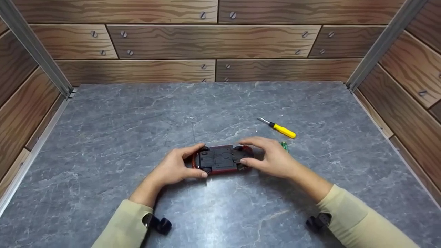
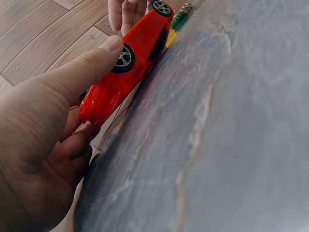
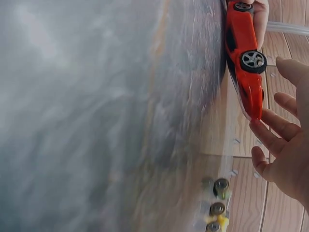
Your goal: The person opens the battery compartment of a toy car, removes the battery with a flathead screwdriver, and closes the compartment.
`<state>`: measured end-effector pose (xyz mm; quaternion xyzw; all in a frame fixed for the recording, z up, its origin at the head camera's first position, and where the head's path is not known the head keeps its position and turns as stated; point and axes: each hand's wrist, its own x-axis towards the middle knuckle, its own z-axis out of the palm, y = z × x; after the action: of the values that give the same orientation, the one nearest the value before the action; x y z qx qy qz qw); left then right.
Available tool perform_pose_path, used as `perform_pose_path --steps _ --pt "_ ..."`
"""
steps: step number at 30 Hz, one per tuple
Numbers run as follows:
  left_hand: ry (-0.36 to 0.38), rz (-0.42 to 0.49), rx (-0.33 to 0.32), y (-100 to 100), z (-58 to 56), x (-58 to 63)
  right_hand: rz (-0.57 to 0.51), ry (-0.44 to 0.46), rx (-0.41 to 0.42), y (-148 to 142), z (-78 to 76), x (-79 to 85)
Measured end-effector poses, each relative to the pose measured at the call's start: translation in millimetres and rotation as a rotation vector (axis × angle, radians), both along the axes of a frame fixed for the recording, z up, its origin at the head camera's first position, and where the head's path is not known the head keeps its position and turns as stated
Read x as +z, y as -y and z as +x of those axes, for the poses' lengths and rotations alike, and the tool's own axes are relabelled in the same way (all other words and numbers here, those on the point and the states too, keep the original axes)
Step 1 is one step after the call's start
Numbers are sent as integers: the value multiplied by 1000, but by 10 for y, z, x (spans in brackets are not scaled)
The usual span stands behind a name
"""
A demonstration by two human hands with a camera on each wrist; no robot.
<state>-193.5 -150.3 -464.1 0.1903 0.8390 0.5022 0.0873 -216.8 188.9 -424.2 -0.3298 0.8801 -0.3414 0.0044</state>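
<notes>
A red toy car (image 1: 222,159) lies upside down on the table, its black underside facing up. My left hand (image 1: 175,165) grips its left end, thumb along the near side and fingers at the far side. In the left wrist view the thumb (image 2: 87,67) presses beside a wheel. Around the car's right end, my right hand (image 1: 272,156) is spread with loosely bent fingers. In the right wrist view its fingertips (image 3: 258,126) are right at the tip of the car, while the thumb stands apart from the body.
Green batteries (image 1: 284,146) lie just beyond my right hand, partly hidden by it; several battery ends (image 3: 217,209) show in the right wrist view. Farther back is a yellow-handled screwdriver (image 1: 283,131). Wood-patterned walls (image 1: 213,41) enclose the grey marbled table (image 1: 137,113) at the back and sides.
</notes>
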Motion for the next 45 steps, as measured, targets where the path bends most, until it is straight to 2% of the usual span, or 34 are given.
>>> perform_pose_path --steps 8,17,31,45 --pt "-53 28 -2 98 48 51 -15 47 -49 -126 29 -10" --pt "-107 -35 31 172 148 78 -5 51 -59 -190 57 -53" --pt "-113 -117 27 145 178 102 1 58 -41 -202 42 -127" --pt "-108 -164 75 91 224 89 9 85 -82 -184 66 -186"
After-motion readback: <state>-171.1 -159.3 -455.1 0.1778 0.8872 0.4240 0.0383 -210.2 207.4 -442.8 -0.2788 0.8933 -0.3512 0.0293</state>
